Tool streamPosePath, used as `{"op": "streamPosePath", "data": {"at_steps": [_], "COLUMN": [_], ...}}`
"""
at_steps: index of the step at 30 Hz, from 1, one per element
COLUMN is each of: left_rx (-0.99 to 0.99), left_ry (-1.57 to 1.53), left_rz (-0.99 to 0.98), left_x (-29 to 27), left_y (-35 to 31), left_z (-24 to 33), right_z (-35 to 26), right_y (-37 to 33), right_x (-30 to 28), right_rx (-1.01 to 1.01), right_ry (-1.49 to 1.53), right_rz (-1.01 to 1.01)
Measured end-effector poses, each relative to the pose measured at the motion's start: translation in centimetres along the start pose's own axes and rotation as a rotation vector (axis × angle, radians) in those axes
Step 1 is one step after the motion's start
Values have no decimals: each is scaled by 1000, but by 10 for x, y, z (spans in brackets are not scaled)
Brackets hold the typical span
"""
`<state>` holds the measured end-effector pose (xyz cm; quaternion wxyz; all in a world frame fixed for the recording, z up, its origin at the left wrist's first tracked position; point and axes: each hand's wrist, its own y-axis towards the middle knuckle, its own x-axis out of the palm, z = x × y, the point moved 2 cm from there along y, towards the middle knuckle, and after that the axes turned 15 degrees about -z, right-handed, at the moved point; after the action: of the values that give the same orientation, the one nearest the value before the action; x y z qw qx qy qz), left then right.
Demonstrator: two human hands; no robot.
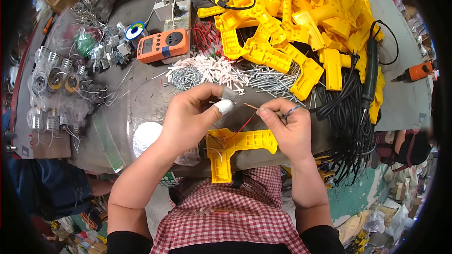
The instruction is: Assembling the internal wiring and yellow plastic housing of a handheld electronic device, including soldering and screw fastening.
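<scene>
Above the bench edge, my left hand [190, 117] has thumb and index finger brought together, with white wrapping on the thumb and grey on the index finger. Thin strands show at its fingertips, too fine to make out. Facing it, my right hand [288, 124] pinches a red wire [246, 124]; a bare copper end [251, 106] points toward my left hand. A short blue wire [292, 111] sticks out between the right fingers. Below both hands lies a yellow pistol-shaped half shell [249, 142], open side up, with wires running from it.
Yellow shells [325, 14] are heaped at the back right, beside black cables [346, 127] and a soldering iron [371, 66]. Screws [186, 77], white sleeves [212, 68] and an orange meter [162, 46] lie behind my hands. Wired metal coil parts [56, 84] sit left.
</scene>
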<state>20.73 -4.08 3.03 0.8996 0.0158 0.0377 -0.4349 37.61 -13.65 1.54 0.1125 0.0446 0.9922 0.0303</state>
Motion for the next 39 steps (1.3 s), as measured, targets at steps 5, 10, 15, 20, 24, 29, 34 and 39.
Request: {"op": "streamPosePath", "data": {"at_steps": [5, 10, 15, 20, 24, 29, 34, 39], "left_rx": [-108, -128, -130, -102, 54, 237, 294, 384], "left_ry": [-274, -348, -375, -319, 214, 594, 659, 835], "left_rz": [-76, -91, -92, -60, -53, -198, -136, -150], "left_x": [-2, 1, 3, 9, 13, 22, 8, 4], "left_y": [1, 3, 2, 1, -3, 5, 4, -3], "left_z": [-2, -1, -2, -3, -6, 4, 16, 21], "right_z": [-6, -6, -9, -9, -13, -6, 0, -10], "right_y": [-1, 0, 1, 1, 3, -2, -4, -6], "right_x": [1, 2, 2, 2, 3, -8, -14, -4], "right_rx": [-18, -55, -43, -27, -38, 62, 110, -23], "right_ry": [2, -4, 3, -8, -120, -81, 56, -89], "right_rz": [-33, -44, -61, -64, -130, -341, -327, -310]}}
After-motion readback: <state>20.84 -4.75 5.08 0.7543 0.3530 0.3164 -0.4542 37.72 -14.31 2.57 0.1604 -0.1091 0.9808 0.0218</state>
